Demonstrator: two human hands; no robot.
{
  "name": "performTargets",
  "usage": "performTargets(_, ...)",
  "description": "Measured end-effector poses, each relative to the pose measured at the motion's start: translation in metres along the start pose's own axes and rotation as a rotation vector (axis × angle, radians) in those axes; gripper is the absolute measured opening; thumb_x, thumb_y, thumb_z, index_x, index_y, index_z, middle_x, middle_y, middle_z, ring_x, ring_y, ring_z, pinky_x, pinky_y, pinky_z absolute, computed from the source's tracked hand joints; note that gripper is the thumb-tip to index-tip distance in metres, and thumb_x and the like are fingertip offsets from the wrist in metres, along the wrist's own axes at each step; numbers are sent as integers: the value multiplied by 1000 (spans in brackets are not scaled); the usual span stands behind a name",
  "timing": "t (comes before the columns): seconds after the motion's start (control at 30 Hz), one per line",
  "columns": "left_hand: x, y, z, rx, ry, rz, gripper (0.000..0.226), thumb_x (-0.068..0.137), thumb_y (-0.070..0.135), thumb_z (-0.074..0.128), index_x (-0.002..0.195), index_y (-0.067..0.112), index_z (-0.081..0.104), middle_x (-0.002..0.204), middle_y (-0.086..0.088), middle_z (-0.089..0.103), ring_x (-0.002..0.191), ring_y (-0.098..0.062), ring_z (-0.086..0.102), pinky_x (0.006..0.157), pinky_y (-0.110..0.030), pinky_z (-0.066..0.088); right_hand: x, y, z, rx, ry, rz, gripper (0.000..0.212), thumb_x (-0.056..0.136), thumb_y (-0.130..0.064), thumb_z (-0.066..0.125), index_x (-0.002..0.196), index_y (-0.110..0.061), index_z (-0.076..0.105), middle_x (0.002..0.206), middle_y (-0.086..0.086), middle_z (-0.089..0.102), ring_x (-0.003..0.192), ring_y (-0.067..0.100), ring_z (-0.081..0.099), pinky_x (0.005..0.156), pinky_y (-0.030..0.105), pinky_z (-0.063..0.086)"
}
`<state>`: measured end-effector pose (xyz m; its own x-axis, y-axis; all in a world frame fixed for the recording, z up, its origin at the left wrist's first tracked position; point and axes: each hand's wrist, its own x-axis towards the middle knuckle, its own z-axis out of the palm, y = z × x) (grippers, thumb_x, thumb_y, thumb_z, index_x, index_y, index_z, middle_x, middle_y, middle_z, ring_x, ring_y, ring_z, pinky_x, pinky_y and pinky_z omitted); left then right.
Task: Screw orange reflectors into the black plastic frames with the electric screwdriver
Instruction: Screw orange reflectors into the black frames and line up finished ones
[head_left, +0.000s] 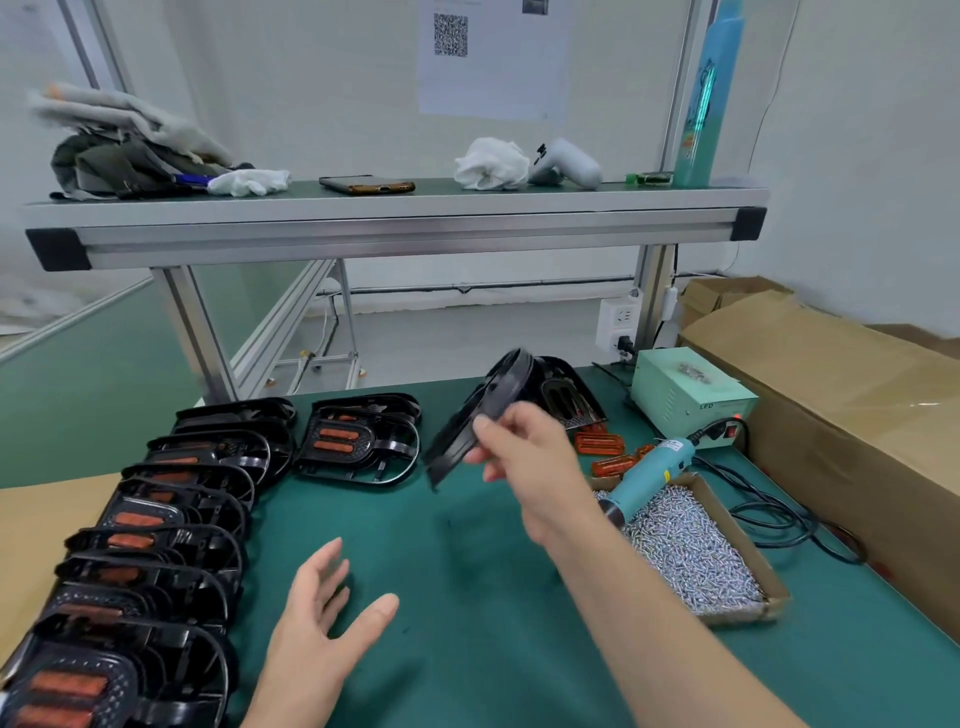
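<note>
My right hand (524, 457) grips a black plastic frame (480, 410) and holds it tilted above the green mat. Below it, my left hand (322, 618) hovers with relaxed, spread fingers and holds nothing. Loose orange reflectors (600, 444) lie on the mat behind my right hand. The teal electric screwdriver (652, 478) rests across the cardboard tray of screws (696, 551) on the right. Another black frame (563, 395) stands at the back. A row of frames with orange reflectors fitted (156, 525) runs down the left side, and one more such frame (358, 441) lies mid-table.
A green power supply box (691, 395) sits at the back right, its cable (774, 514) looping over the mat. A large cardboard box (841, 415) lines the right edge. An aluminium shelf (395, 218) with a phone, rags and a bottle spans overhead.
</note>
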<state>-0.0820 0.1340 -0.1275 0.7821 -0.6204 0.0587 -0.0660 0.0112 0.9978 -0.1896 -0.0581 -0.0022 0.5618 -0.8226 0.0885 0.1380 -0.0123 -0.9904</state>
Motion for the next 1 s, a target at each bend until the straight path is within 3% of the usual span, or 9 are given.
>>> performTargets(0.07, 2, 6, 3, -37, -30, 11, 87, 64, 22, 92, 136, 34, 45, 140, 9, 51, 127, -4, 52, 106, -31, 39, -21, 11, 8, 82, -135, 78, 4, 98, -2, 59, 95, -5, 58, 79, 7, 66, 64, 13, 62, 52, 18, 46)
performTargets(0.17, 6, 13, 4, -73, -64, 12, 90, 65, 21, 87, 140, 35, 40, 145, 1, 45, 125, -7, 54, 107, -34, 38, -44, 34, 16, 158, -299, 187, 8, 99, 0, 55, 98, -6, 60, 87, 6, 65, 71, 10, 65, 60, 19, 51)
performTargets(0.3, 9, 11, -6, 62, -36, -24, 114, 52, 34, 91, 150, 21, 36, 141, -1, 41, 121, -18, 57, 107, -35, 40, -59, 54, 20, 268, -340, 274, 9, 100, 0, 53, 106, -3, 60, 97, 12, 64, 78, 12, 67, 71, 22, 56)
performTargets(0.4, 5, 5, -12, 256, -53, -50, 122, 53, 39, 93, 154, 19, 29, 138, 3, 35, 126, -21, 52, 108, -32, 37, -63, 66, 20, 286, -335, 317, 9, 101, -1, 52, 107, -2, 59, 97, 11, 67, 82, 15, 70, 73, 23, 56)
performTargets(0.5, 2, 3, -12, 461, -50, -22, 124, 53, 51, 90, 156, 20, 26, 133, 10, 32, 125, -13, 46, 106, -30, 35, -66, 73, 17, 105, -310, 365, 8, 104, -10, 50, 101, -4, 55, 94, 10, 68, 76, 19, 70, 64, 24, 56)
performTargets(0.67, 1, 5, -15, 608, -36, 45, 123, 57, 42, 93, 157, 25, 24, 132, 15, 25, 123, -1, 34, 103, -23, 28, -62, 62, -7, -426, -462, 329, 24, 100, -27, 54, 82, -11, 57, 77, 5, 69, 60, 23, 70, 42, 21, 44)
performTargets(0.73, 0, 6, -17, 649, -83, 53, 127, 53, 51, 90, 157, 28, 21, 132, 19, 21, 125, 1, 32, 102, -23, 29, -58, 49, -21, -515, -418, 215, 26, 97, -28, 57, 74, -15, 60, 75, 5, 72, 58, 19, 72, 38, 19, 40)
performTargets(0.83, -1, 9, -18, 699, -174, 44, 133, 41, 71, 73, 156, 35, 16, 132, 28, 16, 129, 1, 32, 100, -24, 32, -47, 26, -47, -564, -216, 50, 26, 95, -28, 61, 72, -15, 62, 76, 2, 74, 56, 16, 72, 40, 17, 38)
performTargets(1.0, 1, 10, -21, 732, -275, 53, 137, 42, 72, 72, 156, 42, 2, 142, 31, 7, 138, 0, 25, 106, -26, 35, -32, 10, -97, -857, 90, -37, 27, 95, -32, 62, 72, -18, 63, 65, -1, 69, 63, 15, 69, 68, 30, 53)
